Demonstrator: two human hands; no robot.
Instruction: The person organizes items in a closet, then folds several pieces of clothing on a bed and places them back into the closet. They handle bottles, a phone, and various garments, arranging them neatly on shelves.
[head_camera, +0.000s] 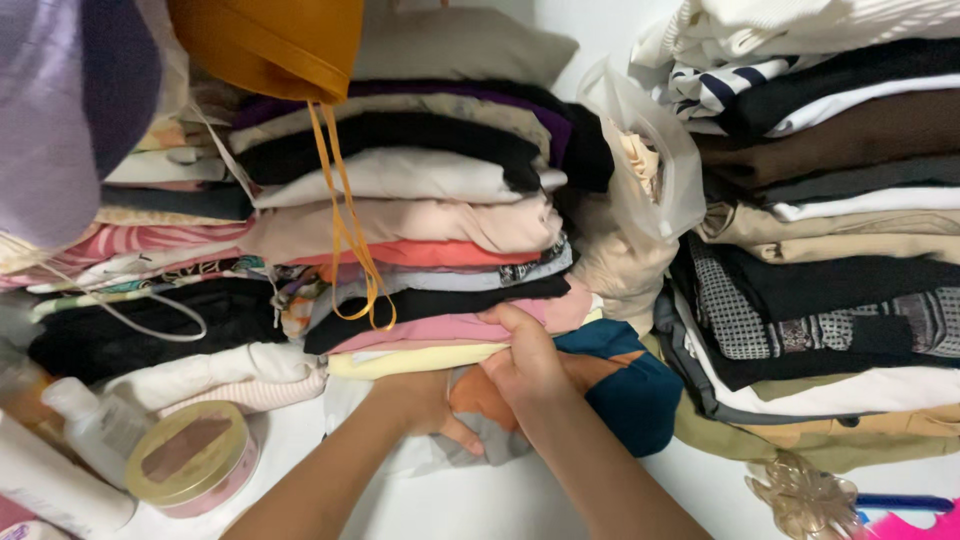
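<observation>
Two hands press into a folded orange, grey and blue garment at the foot of the middle stack of folded clothes. Left hand grips its grey edge, fingers curled; right hand clenches the fold. Above that stack hangs a mustard bag, straps dangling. Right of it, a clear plastic bag. Left below, a round yellow-lidded jar and white bottles.

Orange, grey and teal garment under a pink folded cloth; mustard hat.
</observation>
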